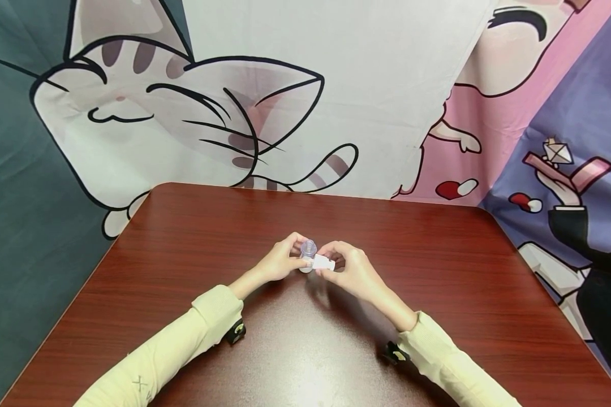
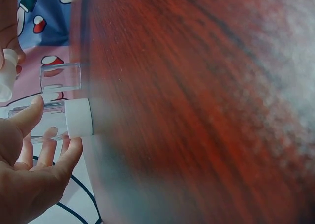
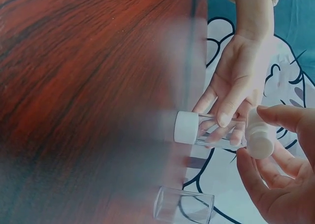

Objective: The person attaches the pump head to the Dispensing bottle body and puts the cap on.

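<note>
Well inside table edges point(image 1: 310, 196), left hand point(image 1: 279, 262) grips bottle point(image 1: 308, 247), right hand point(image 1: 357, 272) white top point(image 1: 323, 263).

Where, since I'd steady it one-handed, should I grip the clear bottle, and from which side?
Around the straight side of the clear bottle, above its white base, probably from the person's left: it stands upright, while a clear cup sits at its right and the right hand holds a white piece near its top.

indoor setting of a kind hard to pin down, perhaps a makeshift filming corner, reddish-brown wood-grain counter point(image 1: 448, 249) with rounded corners, creased fabric backdrop point(image 1: 387, 73) hung close behind, printed with a smiling cartoon cat point(image 1: 122, 138), bright glare on the counter
</note>
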`<state>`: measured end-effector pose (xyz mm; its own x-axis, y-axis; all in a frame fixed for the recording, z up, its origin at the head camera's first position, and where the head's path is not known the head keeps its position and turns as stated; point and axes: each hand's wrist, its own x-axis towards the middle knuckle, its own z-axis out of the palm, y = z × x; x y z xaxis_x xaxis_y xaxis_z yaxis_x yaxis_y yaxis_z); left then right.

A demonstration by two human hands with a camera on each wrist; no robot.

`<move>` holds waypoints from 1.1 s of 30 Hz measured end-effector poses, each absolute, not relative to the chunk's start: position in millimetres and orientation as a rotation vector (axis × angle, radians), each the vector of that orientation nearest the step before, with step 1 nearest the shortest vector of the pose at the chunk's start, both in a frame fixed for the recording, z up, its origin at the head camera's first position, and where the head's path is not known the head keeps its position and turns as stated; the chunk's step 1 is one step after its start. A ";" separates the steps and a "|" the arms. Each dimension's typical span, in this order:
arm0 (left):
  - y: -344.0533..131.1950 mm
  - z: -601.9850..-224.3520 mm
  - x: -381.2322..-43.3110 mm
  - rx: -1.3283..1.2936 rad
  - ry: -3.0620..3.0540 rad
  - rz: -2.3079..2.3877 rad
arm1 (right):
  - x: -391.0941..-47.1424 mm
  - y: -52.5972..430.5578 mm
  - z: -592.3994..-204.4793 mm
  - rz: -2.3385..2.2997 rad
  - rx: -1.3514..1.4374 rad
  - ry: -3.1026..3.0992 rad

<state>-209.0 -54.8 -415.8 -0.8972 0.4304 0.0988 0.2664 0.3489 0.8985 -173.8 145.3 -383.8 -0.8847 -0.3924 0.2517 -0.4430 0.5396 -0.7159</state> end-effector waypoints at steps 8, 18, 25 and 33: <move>-53.8 -418.1 -209.1 0.651 2.476 1.574 | -172.0 144.2 -382.6 1.289 0.736 -2.682; -54.1 -417.5 -207.2 0.644 2.478 1.593 | -170.6 143.6 -382.3 1.267 0.722 -2.654; -54.4 -416.7 -206.2 0.636 2.493 1.577 | -171.6 143.6 -382.7 1.255 0.727 -2.622; -54.6 -417.0 -206.2 0.624 2.488 1.573 | -172.9 143.8 -379.4 1.251 0.694 -2.644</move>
<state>-206.2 -54.6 -417.0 -0.9056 0.4106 0.1064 0.2724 0.3705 0.8880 -172.9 143.8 -379.4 -0.8848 -0.3476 0.3102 -0.4603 0.5490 -0.6976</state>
